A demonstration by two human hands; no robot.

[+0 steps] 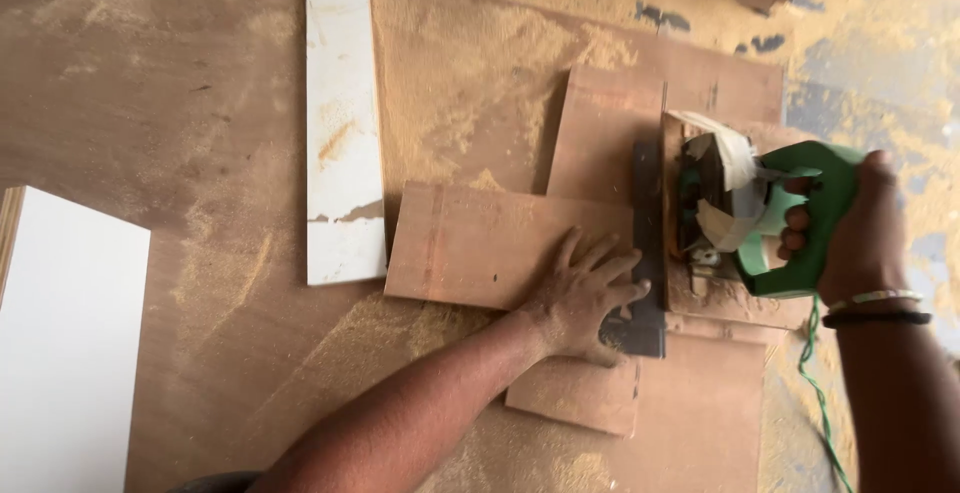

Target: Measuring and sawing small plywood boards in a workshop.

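The right hand (850, 228) is closed around the green handle of the saw (760, 208), which sits on the right end of the plywood piece (480, 243). The left hand (580, 293) lies open and flat, fingers spread, pressing the piece down just left of the saw's dark base plate (648, 253). To cut well here, the flat hand should keep firm downward weight and stay left of the plate, clear of the blade line, while the saw is pushed steadily with its plate flush on the wood. The piece is a brown rectangular offcut, dusty, lying across other offcuts (600, 393) on a large sawdust-strewn board (180, 103). A white strip (345, 113) lies left of the piece; the saw's green cord (815, 373) trails below it.
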